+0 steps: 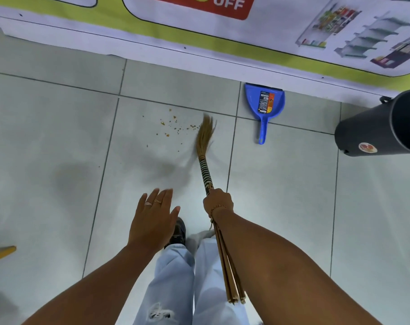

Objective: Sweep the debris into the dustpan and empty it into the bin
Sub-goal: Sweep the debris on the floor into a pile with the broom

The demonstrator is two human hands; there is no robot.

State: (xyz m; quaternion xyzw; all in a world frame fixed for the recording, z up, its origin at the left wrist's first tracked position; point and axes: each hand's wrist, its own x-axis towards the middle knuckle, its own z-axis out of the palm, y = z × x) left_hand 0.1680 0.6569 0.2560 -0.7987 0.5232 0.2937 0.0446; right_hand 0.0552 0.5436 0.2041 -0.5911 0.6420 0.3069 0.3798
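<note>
Small orange-brown debris [170, 125] lies scattered on a pale floor tile. My right hand [218, 202] is shut on the straw broom [205, 141], whose blurred bristle tip touches the floor at the right edge of the crumbs. The broom's stick ends run back under my right forearm. A blue dustpan [265, 102] lies flat against the wall base, handle pointing toward me, to the right of the broom. A black bin [375, 132] stands at the far right. My left hand [152, 219] hovers flat with fingers spread, holding nothing.
A poster-covered wall [199, 43] runs across the top of the view. My legs in light jeans and a dark shoe [178, 231] are below the hands. A yellow object [2, 253] pokes in at the left edge.
</note>
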